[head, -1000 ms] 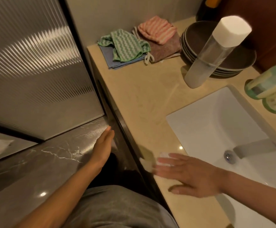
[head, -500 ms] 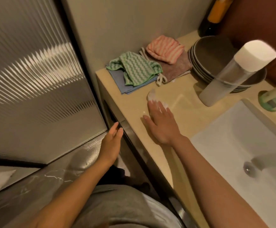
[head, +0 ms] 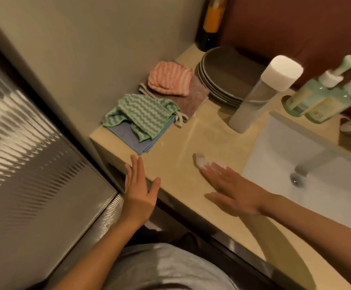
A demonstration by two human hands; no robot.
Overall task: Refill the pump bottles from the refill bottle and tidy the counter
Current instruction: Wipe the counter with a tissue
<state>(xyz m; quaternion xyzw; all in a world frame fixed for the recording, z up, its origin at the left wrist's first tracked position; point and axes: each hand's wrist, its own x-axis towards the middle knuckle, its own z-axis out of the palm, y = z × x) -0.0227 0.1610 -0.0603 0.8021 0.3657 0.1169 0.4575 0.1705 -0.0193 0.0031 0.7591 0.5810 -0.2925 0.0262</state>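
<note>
1. The tall clear refill bottle with a white cap [head: 260, 97] stands upright, just left of the far corner of the white sink basin [head: 279, 147]. Its lower part looks cloudy white.
2. Two pale green translucent pump bottles [head: 316, 97] stand side by side just behind the basin.
3. My right hand [head: 231, 191] lies flat on the beige stone counter [head: 212, 135] just left of the basin. Its straight, spread fingers [head: 218, 170] press a small white wad [head: 200, 161], which is too blurred to identify.
4. My left hand [head: 140, 189] is farther left of the basin at the counter's front edge, fingers straight, thumb out, holding nothing.
5. Well left of the basin, a green zigzag cloth [head: 141, 116] lies on a folded blue cloth [head: 128, 135], and a pink striped cloth [head: 170, 78] on a brown one [head: 195, 97].
6. Stacked grey plates [head: 222, 80] sit beyond the basin's far-left corner.
7. A ribbed glass panel [head: 24, 143] stands far left of the basin.
</note>
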